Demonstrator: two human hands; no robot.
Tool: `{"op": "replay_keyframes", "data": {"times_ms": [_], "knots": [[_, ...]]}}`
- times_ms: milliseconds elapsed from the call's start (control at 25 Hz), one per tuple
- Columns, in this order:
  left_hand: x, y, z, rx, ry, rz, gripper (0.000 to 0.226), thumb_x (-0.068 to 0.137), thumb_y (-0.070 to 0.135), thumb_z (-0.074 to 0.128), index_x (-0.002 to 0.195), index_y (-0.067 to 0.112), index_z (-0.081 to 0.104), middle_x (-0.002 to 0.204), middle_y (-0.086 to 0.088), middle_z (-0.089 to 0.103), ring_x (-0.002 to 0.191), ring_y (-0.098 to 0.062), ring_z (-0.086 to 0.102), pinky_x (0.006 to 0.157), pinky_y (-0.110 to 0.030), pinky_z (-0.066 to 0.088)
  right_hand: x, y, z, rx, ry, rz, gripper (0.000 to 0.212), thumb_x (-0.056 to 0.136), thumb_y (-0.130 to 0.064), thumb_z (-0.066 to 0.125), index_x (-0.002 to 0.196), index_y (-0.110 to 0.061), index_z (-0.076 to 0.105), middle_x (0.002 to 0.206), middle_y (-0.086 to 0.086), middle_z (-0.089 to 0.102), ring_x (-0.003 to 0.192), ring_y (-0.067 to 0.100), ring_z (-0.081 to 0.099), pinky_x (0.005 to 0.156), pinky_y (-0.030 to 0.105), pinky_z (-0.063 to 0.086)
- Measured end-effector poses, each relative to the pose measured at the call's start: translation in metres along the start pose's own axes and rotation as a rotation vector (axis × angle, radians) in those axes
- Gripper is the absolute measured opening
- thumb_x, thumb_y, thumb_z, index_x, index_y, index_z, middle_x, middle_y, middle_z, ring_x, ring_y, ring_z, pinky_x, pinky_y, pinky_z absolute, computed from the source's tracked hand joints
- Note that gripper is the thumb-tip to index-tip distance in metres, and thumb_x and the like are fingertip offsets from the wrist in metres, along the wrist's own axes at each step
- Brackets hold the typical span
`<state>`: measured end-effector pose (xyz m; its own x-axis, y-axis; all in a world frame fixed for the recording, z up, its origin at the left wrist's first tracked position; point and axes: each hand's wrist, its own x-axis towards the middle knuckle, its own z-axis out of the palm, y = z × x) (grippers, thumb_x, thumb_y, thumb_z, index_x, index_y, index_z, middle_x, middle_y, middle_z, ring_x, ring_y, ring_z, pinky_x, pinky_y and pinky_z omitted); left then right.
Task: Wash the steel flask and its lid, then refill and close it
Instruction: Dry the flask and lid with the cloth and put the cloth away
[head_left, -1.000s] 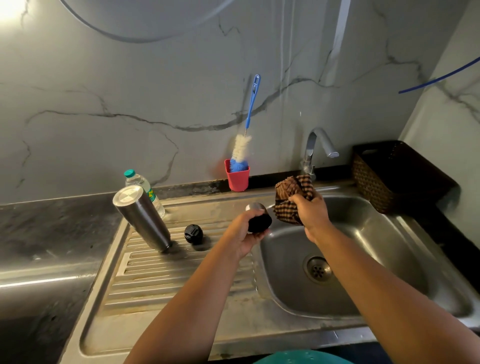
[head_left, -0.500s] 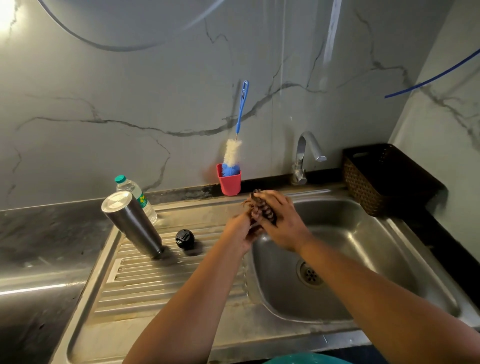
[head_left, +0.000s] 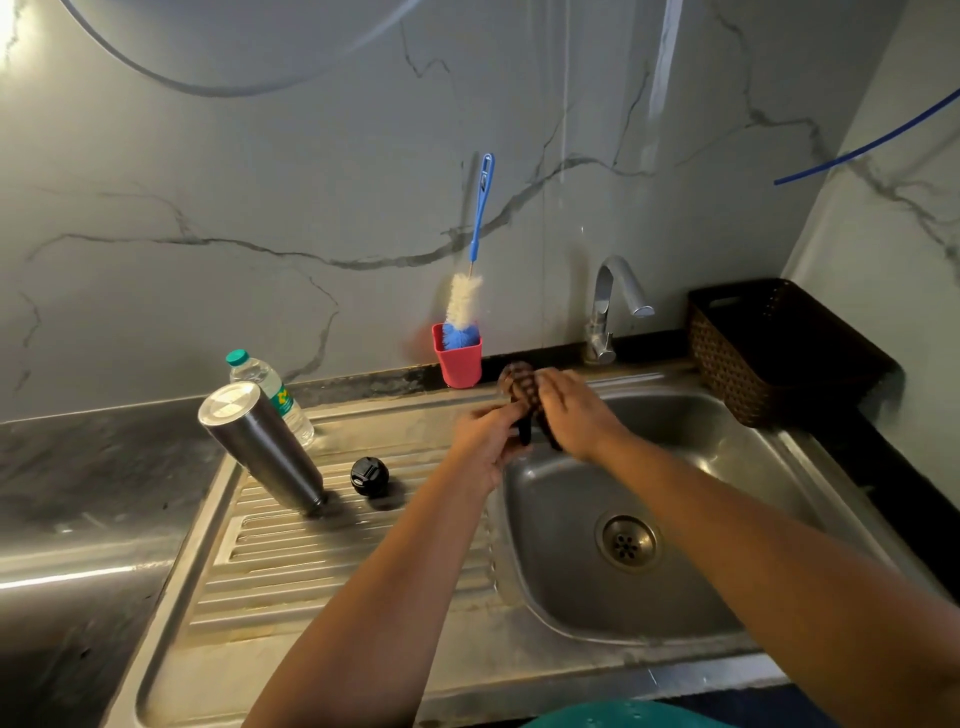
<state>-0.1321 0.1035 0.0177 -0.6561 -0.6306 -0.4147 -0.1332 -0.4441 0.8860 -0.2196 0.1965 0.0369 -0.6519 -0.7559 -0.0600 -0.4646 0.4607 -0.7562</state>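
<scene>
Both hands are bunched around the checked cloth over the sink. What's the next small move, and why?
Probably keep turning the lid inside the checked cloth: the left hand grips it from below while the right hand presses the cloth over it. The steel flask already stands inverted on the drainboard, beside a black stopper.

one head-worn wide-angle view looks forward and down from above the near edge of the steel sink, facing the marble back wall. both forearms reach in from the bottom edge, so the hands sit near mid-frame. the tap and wicker basket lie farther off at right.
</scene>
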Motion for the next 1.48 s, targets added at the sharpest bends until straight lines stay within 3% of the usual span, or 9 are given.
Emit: {"op": "replay_keyframes", "data": {"times_ms": [160, 320, 400, 640, 840, 1040, 1160, 1240, 1480], "knots": [[0.001, 0.008, -0.005, 0.22, -0.121, 0.303, 0.029, 0.077, 0.016, 0.083, 0.103, 0.015, 0.071, 0.1, -0.006, 0.074, 0.097, -0.022, 0.072, 0.086, -0.035, 0.058, 0.01, -0.013, -0.029, 0.702, -0.273, 0.453, 0.045, 0.097, -0.052, 0.041, 0.114, -0.017, 0.062, 0.11, 0.017, 0.066, 0.099, 0.037, 0.066, 0.087, 0.051, 0.054], [0.003, 0.011, -0.009, 0.038, -0.127, 0.044, 0.018, 0.084, 0.013, 0.075, 0.1, 0.005, 0.071, 0.093, -0.013, 0.074, 0.083, -0.023, 0.073, 0.081, -0.037, 0.058, -0.007, -0.012, 0.006, 0.108, 0.178, 0.142, 0.043, 0.103, -0.041, 0.028, 0.128, -0.013, 0.049, 0.121, 0.014, 0.053, 0.1, 0.023, 0.054, 0.083, 0.03, 0.044], [0.002, 0.013, -0.01, -0.035, -0.163, -0.023, 0.023, 0.085, 0.013, 0.074, 0.104, 0.001, 0.07, 0.095, -0.015, 0.073, 0.082, -0.023, 0.073, 0.08, -0.037, 0.058, -0.011, -0.012, 0.01, 0.07, 0.258, -0.017, 0.04, 0.103, -0.038, 0.028, 0.13, -0.014, 0.047, 0.119, 0.01, 0.05, 0.099, 0.019, 0.052, 0.081, 0.028, 0.041], [0.003, 0.012, -0.028, 0.041, -0.423, 0.286, 0.052, 0.074, 0.009, 0.076, 0.124, 0.008, 0.062, 0.114, -0.009, 0.07, 0.108, -0.021, 0.067, 0.085, -0.029, 0.055, 0.011, -0.001, -0.024, 0.94, -0.381, 0.527, 0.049, 0.093, -0.05, 0.05, 0.118, -0.01, 0.063, 0.113, 0.022, 0.067, 0.104, 0.037, 0.065, 0.082, 0.05, 0.056], [0.009, 0.017, -0.029, 0.458, -0.187, 0.457, 0.033, 0.083, 0.024, 0.078, 0.114, 0.019, 0.069, 0.111, 0.001, 0.069, 0.108, -0.013, 0.064, 0.091, -0.03, 0.054, 0.009, 0.01, -0.009, 1.2, -0.301, 0.594, 0.051, 0.09, -0.05, 0.056, 0.115, -0.006, 0.064, 0.107, 0.022, 0.068, 0.097, 0.035, 0.066, 0.076, 0.045, 0.058], [0.004, 0.015, -0.005, 0.861, 0.065, 0.5, 0.019, 0.095, 0.034, 0.061, 0.093, 0.017, 0.068, 0.085, 0.003, 0.066, 0.081, -0.015, 0.061, 0.069, -0.031, 0.047, 0.016, 0.005, 0.0, 0.824, 0.011, 0.439, 0.052, 0.095, -0.056, 0.043, 0.127, -0.017, 0.056, 0.119, 0.016, 0.063, 0.104, 0.031, 0.063, 0.086, 0.045, 0.055], [0.004, 0.007, -0.003, 0.547, 0.084, 0.418, 0.009, 0.092, 0.019, 0.066, 0.086, 0.02, 0.072, 0.08, 0.002, 0.069, 0.079, -0.016, 0.065, 0.076, -0.04, 0.055, -0.002, 0.003, 0.01, 0.202, 0.222, 0.002, 0.044, 0.102, -0.04, 0.033, 0.137, -0.016, 0.043, 0.134, 0.009, 0.046, 0.108, 0.014, 0.048, 0.087, 0.026, 0.041], [0.001, 0.005, -0.004, 0.412, 0.031, 0.414, 0.015, 0.091, 0.013, 0.066, 0.08, 0.02, 0.071, 0.074, 0.004, 0.067, 0.073, -0.012, 0.063, 0.072, -0.036, 0.053, -0.008, 0.004, 0.013, 0.094, 0.251, -0.148, 0.042, 0.102, -0.038, 0.031, 0.135, -0.015, 0.043, 0.13, 0.008, 0.045, 0.103, 0.011, 0.047, 0.083, 0.021, 0.039], [-0.002, 0.013, -0.003, 0.651, -0.04, 0.636, 0.007, 0.09, 0.019, 0.069, 0.084, 0.023, 0.068, 0.083, 0.005, 0.067, 0.08, -0.015, 0.063, 0.075, -0.032, 0.052, 0.017, -0.005, -0.024, 0.756, -0.172, 0.512, 0.048, 0.097, -0.051, 0.037, 0.115, -0.013, 0.06, 0.104, 0.017, 0.067, 0.09, 0.031, 0.068, 0.07, 0.041, 0.058]]}}
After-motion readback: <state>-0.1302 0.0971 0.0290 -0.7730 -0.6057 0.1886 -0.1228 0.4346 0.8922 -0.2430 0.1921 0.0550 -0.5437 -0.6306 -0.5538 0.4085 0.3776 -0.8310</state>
